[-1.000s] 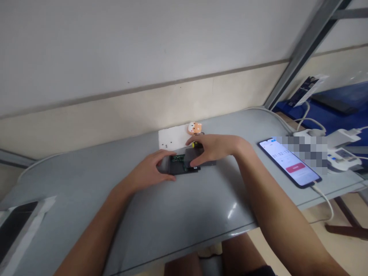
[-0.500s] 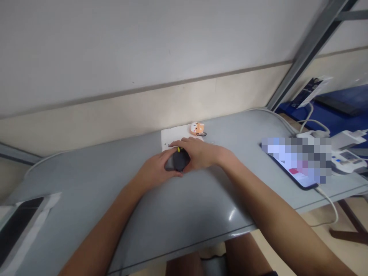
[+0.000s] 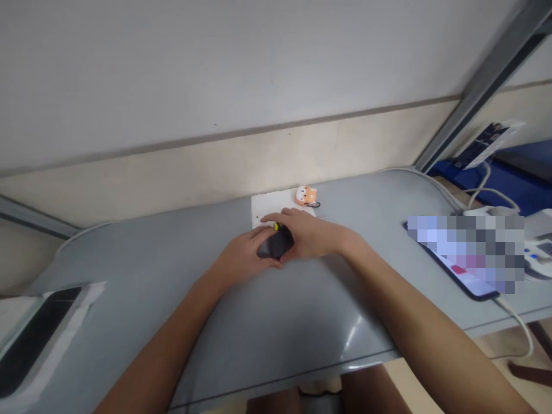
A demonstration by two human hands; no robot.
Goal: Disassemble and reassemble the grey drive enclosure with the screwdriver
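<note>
Between my hands lies a dark flat rectangular electronic device point(image 3: 272, 247), its dark cover on top; the circuit board is out of sight. My left hand point(image 3: 241, 257) grips the left end, thumb at the near edge and fingers at the far edge. Fingers and thumb of my right hand point(image 3: 309, 233) close round the right end. Under that hand's index finger shows the yellow-and-black handle of a screwdriver point(image 3: 276, 226), whose thin shaft pokes out behind the hand. Just beyond is a white sheet point(image 3: 273, 201) with a small dark screw visible; my hand hides part of it.
An orange-and-white animal-shaped case point(image 3: 306, 196) with a ring sits on the sheet's right corner. To the right lie a charging phone point(image 3: 457, 269), partly blurred, and a white power strip point(image 3: 541, 253). A dark panel with a pale border point(image 3: 41, 333) is at the left edge. A wall stands behind.
My right hand has moved left with the dark cover and the screwdriver, bringing the cover over the circuit board. The left hand keeps its hold. The view has shifted slightly left.
</note>
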